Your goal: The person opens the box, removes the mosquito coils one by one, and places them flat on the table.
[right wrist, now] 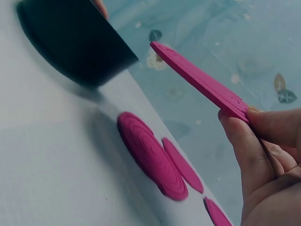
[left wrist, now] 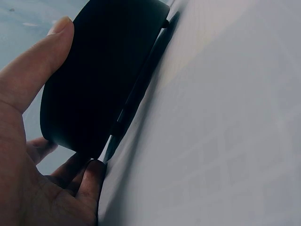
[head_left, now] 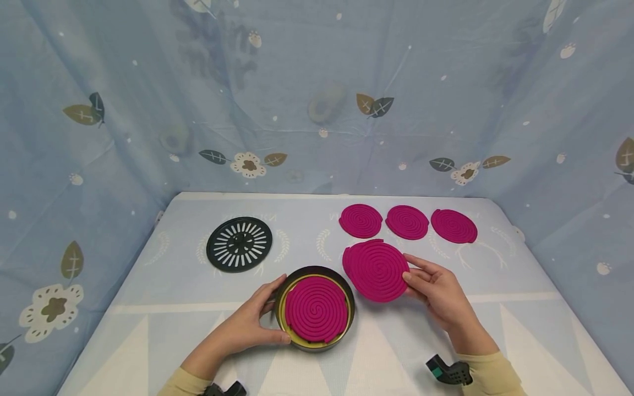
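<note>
My left hand [head_left: 252, 322] grips the left side of a round black tin [head_left: 353, 311], its thumb at the near rim and the other fingers round the far side. A magenta spiral mosquito coil [head_left: 316, 308] lies flat inside the tin, over a yellow lining. To the right, my right hand [head_left: 438, 291] pinches another magenta mosquito coil [head_left: 377, 269] by its right edge, between thumb and fingers. The right wrist view shows this held coil [right wrist: 202, 82] tilted and raised off the table. In the left wrist view the tin's dark wall [left wrist: 103, 70] hides its contents.
Three more magenta coils [head_left: 407, 222] lie in a row at the back right of the table. A black slotted round lid [head_left: 239, 245] rests at the back left. Blue patterned fabric [head_left: 317, 99] hangs behind the table's far edge and at both sides.
</note>
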Demonstrator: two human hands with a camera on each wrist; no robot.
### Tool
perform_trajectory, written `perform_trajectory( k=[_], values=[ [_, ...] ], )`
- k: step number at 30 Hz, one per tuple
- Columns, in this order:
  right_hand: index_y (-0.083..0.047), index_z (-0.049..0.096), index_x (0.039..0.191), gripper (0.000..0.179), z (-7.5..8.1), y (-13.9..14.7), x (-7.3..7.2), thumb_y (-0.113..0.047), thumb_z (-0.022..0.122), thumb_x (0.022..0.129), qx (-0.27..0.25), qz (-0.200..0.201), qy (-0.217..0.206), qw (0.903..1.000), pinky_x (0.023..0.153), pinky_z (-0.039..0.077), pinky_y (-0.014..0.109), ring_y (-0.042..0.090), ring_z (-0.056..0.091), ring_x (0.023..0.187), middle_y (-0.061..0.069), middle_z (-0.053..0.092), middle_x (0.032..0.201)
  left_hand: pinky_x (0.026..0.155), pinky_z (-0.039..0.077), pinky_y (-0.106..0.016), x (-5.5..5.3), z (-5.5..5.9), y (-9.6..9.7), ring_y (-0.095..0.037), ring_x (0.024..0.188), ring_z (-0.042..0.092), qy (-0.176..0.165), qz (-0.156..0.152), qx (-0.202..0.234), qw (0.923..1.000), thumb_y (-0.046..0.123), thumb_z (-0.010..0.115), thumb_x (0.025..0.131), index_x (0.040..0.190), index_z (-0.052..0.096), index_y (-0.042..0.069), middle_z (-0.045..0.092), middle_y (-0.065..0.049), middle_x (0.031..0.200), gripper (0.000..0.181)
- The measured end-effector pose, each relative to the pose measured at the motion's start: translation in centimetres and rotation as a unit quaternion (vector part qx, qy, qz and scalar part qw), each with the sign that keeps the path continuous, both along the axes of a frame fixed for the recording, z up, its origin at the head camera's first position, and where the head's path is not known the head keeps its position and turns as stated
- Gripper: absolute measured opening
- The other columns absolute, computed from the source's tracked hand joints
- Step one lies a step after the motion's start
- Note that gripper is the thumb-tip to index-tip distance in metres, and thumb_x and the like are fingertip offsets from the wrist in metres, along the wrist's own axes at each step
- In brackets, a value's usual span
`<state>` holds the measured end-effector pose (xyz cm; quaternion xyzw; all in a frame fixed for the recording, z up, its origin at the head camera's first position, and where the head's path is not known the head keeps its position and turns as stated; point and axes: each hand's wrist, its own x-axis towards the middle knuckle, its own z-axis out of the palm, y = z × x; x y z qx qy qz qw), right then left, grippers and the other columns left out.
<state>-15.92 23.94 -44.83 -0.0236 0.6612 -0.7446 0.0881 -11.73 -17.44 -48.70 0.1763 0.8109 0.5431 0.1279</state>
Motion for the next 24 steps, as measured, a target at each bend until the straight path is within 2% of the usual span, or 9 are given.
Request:
perform_trajectory(
  k=[7,13,24],
  values=[
    [0.004,0.047,0.143,0.052,-0.5,1.5,-0.1,0.004,0.064,0.093,-0.051,-0.005,0.018,0.9985,0.074,0.061,0.026,0.012,0.07,0.082,0.006,0.072,0.1,0.113,0.037,-0.03,0.0,0.1,-0.1,-0.018,0.141,0.034,0.001,-0.003,0.006,1.0,0.032,0.093,0.067,0.159,0.023,0.021,0.032,0.002,0.154,0.116],
    [0.001,0.05,0.142,0.05,-0.8,2.6,-0.1,0.003,0.064,0.094,-0.044,-0.029,0.024,0.9983,0.075,0.061,0.027,0.011,0.07,0.083,0.005,0.072,0.101,0.113,0.037,-0.03,0.0,0.1,-0.1,-0.018,0.141,0.033,0.003,-0.006,0.007,1.0,0.032,0.093,0.067,0.159,0.023,0.019,0.032,0.001,0.155,0.116],
    [-0.006,0.057,0.137,0.045,-1.7,4.4,-0.2,0.006,0.062,0.094,-0.081,-0.057,0.015,0.9949,0.076,0.06,0.027,0.011,0.07,0.081,0.005,0.072,0.099,0.114,0.036,-0.031,0.0,0.1,0.0,-0.016,0.141,0.033,-0.007,-0.002,-0.001,1.0,0.034,0.093,0.067,0.158,0.024,0.023,0.032,0.002,0.155,0.115]
  ],
)
